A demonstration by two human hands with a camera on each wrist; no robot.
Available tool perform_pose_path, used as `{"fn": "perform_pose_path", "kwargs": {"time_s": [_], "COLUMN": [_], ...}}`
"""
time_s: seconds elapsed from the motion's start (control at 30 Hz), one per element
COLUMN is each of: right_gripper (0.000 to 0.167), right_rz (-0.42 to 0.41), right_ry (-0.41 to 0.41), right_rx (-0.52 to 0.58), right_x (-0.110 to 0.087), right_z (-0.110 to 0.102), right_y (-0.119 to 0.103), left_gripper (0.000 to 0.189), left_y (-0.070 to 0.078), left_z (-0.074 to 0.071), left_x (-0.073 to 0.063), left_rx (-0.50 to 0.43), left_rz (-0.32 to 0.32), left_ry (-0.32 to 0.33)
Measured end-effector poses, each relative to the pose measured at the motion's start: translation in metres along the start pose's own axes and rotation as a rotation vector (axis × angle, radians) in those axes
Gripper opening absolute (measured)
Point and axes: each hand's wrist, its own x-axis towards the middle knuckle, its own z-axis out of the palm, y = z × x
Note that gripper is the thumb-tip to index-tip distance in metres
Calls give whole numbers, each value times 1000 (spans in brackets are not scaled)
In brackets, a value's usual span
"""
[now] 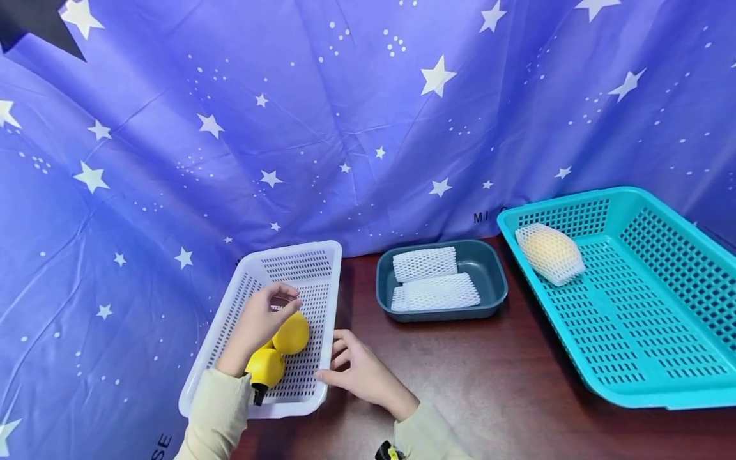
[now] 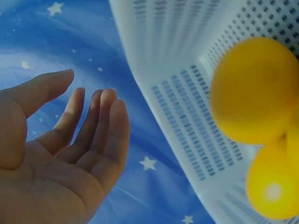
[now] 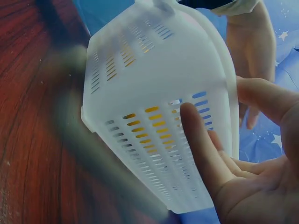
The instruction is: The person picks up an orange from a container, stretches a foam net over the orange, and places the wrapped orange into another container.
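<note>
My left hand (image 1: 255,329) hangs over the white basket (image 1: 330,300) with its fingers loosely bent and nothing between them. Under and beside it in the basket lie smooth yellow fruits; one rounded fruit (image 1: 292,333) and another fruit (image 1: 266,367) show clearly. The left wrist view shows the palm and spread fingers apart from a large yellow fruit (image 2: 254,91). At the basket's right side, my right hand (image 1: 365,370) holds the rim, thumb over the edge and fingers along the outer wall. In the right wrist view, the rim hides the thumb's tip.
A dark blue-grey tray (image 1: 497,281) right of the white basket holds white foam net sleeves (image 1: 439,291). Farther right, a large teal basket (image 1: 609,383) contains a yellowish fruit in a foam net (image 1: 549,252). A blue star-patterned cloth (image 1: 356,128) hangs behind the brown table (image 1: 460,383).
</note>
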Motion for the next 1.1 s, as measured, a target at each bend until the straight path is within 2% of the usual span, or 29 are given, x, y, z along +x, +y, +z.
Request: {"fn": "perform_pose_path", "kwargs": {"time_s": [0.33, 0.57, 0.77, 0.87, 1.0, 1.1], "right_gripper": [65, 61, 61, 62, 62, 61], "right_rz": [-1, -11, -4, 4, 14, 24], "right_ry": [14, 24, 15, 8, 1, -9], "right_rx": [29, 64, 76, 91, 111, 125], "right_x": [2, 3, 3, 2, 1, 0], "right_z": [0, 2, 0, 0, 2, 3], "right_y": [-3, -5, -9, -10, -10, -9], "left_gripper": [14, 19, 23, 31, 59, 74], "left_y": [-16, -25, -29, -31, -37, -41], "left_z": [-2, -2, -3, -3, -2, 0], "left_x": [10, 16, 23, 24, 23, 23], "left_rx": [40, 153, 159, 210, 315, 338], "left_rz": [-18, -68, -92, -134, -245, -311], "left_ry": [23, 42, 15, -36, -187, -283]}}
